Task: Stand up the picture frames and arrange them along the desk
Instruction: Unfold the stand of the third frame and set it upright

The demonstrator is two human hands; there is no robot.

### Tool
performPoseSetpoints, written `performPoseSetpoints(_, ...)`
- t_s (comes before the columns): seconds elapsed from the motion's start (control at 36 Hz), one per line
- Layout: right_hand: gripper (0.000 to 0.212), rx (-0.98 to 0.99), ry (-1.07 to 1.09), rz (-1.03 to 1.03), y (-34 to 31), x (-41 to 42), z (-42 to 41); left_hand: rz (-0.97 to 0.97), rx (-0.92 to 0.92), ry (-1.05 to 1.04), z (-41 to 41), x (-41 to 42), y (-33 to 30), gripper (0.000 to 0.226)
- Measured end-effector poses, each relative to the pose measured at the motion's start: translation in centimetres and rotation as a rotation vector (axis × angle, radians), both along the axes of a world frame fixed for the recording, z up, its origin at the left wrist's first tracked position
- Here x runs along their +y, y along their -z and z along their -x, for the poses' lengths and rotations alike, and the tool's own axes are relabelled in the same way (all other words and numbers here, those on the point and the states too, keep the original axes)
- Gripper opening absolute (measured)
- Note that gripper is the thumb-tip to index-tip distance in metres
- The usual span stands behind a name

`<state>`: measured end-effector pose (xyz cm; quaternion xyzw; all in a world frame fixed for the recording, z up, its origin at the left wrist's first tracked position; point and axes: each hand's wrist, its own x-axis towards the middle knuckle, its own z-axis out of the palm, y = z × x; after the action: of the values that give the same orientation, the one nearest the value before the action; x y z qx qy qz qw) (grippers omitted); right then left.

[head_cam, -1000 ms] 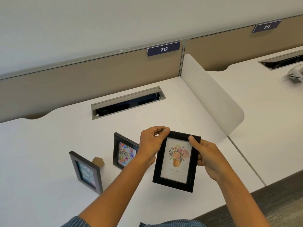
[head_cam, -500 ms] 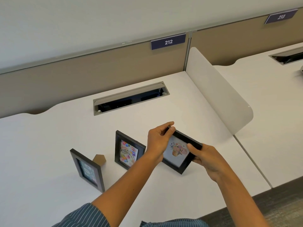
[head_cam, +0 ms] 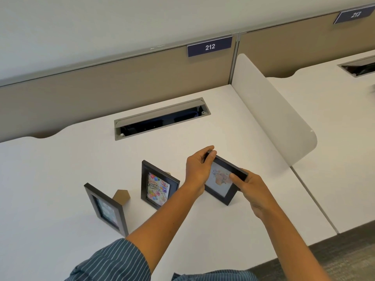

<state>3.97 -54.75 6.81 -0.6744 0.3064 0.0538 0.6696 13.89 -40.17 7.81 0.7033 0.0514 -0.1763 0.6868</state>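
Observation:
A black frame with a flower picture (head_cam: 220,184) leans back with its bottom edge at the white desk (head_cam: 60,169). My left hand (head_cam: 197,169) pinches its top left corner. Its top right corner is held by my right hand (head_cam: 249,185), thumb on the front. To the left a black frame with a birthday picture (head_cam: 158,186) stands upright. Further left stands a grey frame (head_cam: 106,209) with its brown back prop (head_cam: 121,196) showing.
An open grey cable slot (head_cam: 162,118) is set in the desk behind the frames. A white curved divider (head_cam: 272,110) bounds the desk on the right. A tan partition with a sign 212 (head_cam: 209,47) runs along the back. The desk's front edge drops to carpet (head_cam: 345,256).
Both hands have lowered the flower frame from in front of me down to the desk, right of the birthday frame, and tilted it back. The view has shifted a little.

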Motion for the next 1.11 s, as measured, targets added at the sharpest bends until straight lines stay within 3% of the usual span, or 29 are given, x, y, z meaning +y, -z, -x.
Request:
performPoseSetpoints(0.22, 0.025, -0.029, 0.006, -0.003, -0.1, 0.4, -0.1, -0.009, -0.009, 0.024, -0.4, -0.3, -0.1, 0.025)
performPoseSetpoints(0.47, 0.029, -0.010, -0.014, 0.068, 0.2, 1.2, 0.1, -0.091, -0.046, 0.048, -0.5, -0.2, -0.5, 0.033)
performPoseSetpoints(0.86, 0.070, -0.021, -0.037, 0.360, 1.2, 2.5, 1.5, -0.362, -0.298, 0.150, 0.8, 2.5, -3.4, 0.061)
performPoseSetpoints(0.97, 0.108, -0.018, -0.033, 0.500, 0.9, 3.0, 2.0, -0.440, -0.437, 0.224, 1.6, 3.9, -4.1, 0.075)
performPoseSetpoints(1.11, 0.112, -0.154, -0.020, 0.676, -1.0, 4.4, 2.8, -0.596, -0.643, 0.291, 1.8, 5.8, -3.8, 0.082)
